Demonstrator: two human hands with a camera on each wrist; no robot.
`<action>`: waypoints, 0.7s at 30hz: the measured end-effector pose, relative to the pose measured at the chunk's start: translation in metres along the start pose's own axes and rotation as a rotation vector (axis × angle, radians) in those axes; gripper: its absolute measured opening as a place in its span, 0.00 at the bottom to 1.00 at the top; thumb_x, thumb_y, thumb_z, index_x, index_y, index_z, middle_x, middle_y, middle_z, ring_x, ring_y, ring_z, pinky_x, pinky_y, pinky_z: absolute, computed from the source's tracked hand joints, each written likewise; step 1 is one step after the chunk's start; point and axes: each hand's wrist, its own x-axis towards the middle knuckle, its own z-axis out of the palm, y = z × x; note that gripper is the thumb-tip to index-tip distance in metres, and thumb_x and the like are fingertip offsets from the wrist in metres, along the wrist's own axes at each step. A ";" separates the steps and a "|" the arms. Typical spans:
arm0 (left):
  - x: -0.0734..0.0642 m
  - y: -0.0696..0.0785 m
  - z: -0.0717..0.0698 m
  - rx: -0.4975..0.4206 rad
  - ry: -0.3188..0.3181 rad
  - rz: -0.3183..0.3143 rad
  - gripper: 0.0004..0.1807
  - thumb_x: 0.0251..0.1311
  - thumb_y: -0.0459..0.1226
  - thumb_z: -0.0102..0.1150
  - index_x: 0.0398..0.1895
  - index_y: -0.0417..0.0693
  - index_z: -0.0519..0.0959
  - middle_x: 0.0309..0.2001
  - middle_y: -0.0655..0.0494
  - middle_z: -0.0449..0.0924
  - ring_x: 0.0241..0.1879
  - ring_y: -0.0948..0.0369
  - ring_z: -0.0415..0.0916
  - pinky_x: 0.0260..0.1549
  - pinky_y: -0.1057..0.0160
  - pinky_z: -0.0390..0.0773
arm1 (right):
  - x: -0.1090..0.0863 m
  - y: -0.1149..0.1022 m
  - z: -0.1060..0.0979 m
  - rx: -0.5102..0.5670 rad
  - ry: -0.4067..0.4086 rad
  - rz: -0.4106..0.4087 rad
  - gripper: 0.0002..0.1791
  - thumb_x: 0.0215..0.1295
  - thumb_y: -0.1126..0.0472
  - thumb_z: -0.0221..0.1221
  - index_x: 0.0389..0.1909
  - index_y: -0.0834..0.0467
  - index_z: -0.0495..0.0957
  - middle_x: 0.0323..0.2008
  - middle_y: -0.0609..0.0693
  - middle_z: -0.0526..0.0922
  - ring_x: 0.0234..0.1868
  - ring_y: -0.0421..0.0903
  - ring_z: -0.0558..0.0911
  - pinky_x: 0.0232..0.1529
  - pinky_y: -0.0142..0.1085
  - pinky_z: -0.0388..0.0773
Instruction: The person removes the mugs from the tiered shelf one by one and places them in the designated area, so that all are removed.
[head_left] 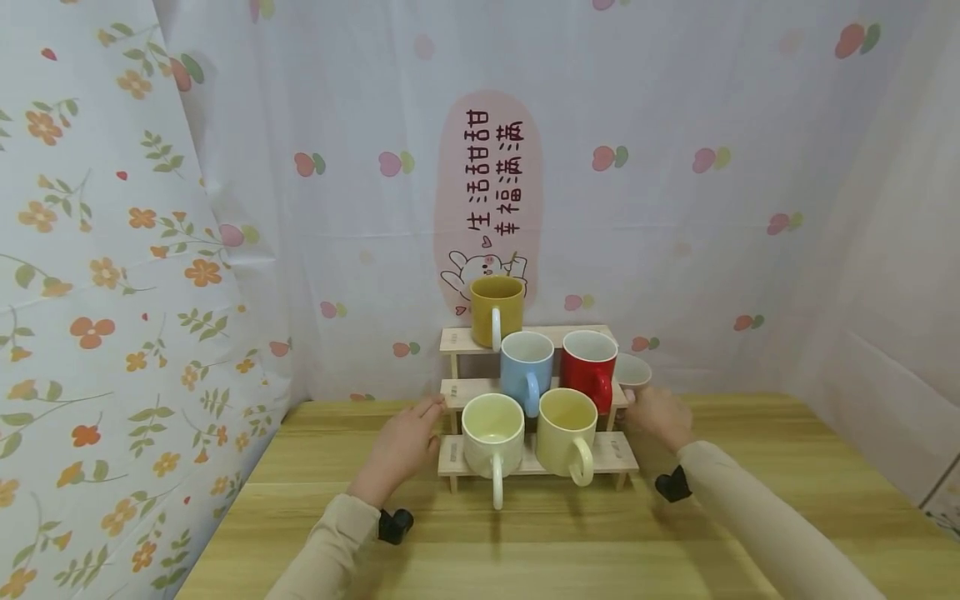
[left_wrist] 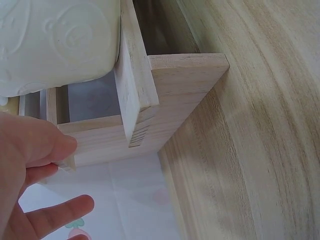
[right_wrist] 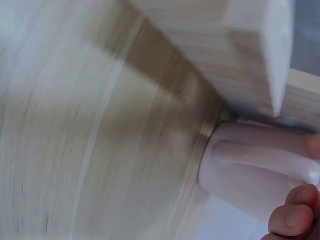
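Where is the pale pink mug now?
In the head view, the pale pink mug is beside the right end of the wooden rack, partly hidden behind the right hand.

The rack (head_left: 615, 454) partly hides the pale-pink mug (head_left: 633, 369).

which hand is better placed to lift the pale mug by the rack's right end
Right, most likely: the right hand is at the pale mug, fingers at its handle. The left hand is across the rack, at the middle shelf's left end.

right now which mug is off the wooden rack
The pale pinkish mug at the right hand: it is beside the wooden rack, while the other five mugs sit on it.
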 end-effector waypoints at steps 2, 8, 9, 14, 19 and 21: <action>0.000 0.000 0.000 -0.001 -0.004 -0.002 0.25 0.51 0.31 0.65 0.56 0.40 0.75 0.59 0.50 0.74 0.48 0.47 0.78 0.42 0.53 0.79 | -0.001 0.000 -0.001 0.000 0.001 -0.011 0.21 0.66 0.48 0.48 0.46 0.62 0.74 0.32 0.64 0.81 0.31 0.60 0.80 0.21 0.48 0.72; 0.000 0.000 0.001 -0.023 -0.010 -0.003 0.24 0.52 0.31 0.64 0.56 0.40 0.75 0.60 0.50 0.73 0.50 0.47 0.77 0.45 0.52 0.79 | -0.003 0.001 -0.006 -0.019 -0.002 -0.041 0.19 0.67 0.49 0.48 0.43 0.60 0.77 0.29 0.58 0.80 0.28 0.55 0.77 0.20 0.44 0.69; 0.000 0.000 0.001 -0.024 -0.008 -0.001 0.24 0.52 0.31 0.64 0.56 0.40 0.75 0.60 0.50 0.73 0.50 0.47 0.77 0.45 0.52 0.79 | -0.003 0.000 -0.008 -0.015 -0.011 -0.044 0.19 0.67 0.49 0.48 0.41 0.60 0.78 0.27 0.57 0.80 0.27 0.53 0.76 0.20 0.43 0.69; 0.000 -0.001 0.002 -0.024 -0.007 -0.011 0.25 0.52 0.31 0.65 0.56 0.41 0.75 0.60 0.51 0.73 0.49 0.47 0.78 0.44 0.52 0.79 | -0.005 -0.002 -0.017 0.004 -0.033 -0.073 0.18 0.65 0.51 0.52 0.42 0.61 0.79 0.27 0.54 0.81 0.26 0.50 0.75 0.21 0.41 0.70; 0.000 0.000 0.001 -0.031 -0.018 -0.023 0.25 0.53 0.31 0.64 0.57 0.41 0.75 0.61 0.51 0.73 0.51 0.46 0.77 0.46 0.51 0.78 | -0.008 -0.005 -0.027 -0.002 -0.005 -0.110 0.16 0.63 0.53 0.55 0.37 0.63 0.79 0.22 0.52 0.78 0.22 0.48 0.73 0.18 0.38 0.68; 0.000 0.000 0.001 -0.032 -0.024 -0.026 0.25 0.53 0.31 0.64 0.58 0.41 0.74 0.61 0.51 0.73 0.52 0.46 0.77 0.47 0.51 0.78 | -0.009 -0.005 -0.030 -0.007 0.010 -0.123 0.15 0.63 0.53 0.56 0.33 0.63 0.79 0.18 0.50 0.74 0.19 0.46 0.70 0.17 0.35 0.65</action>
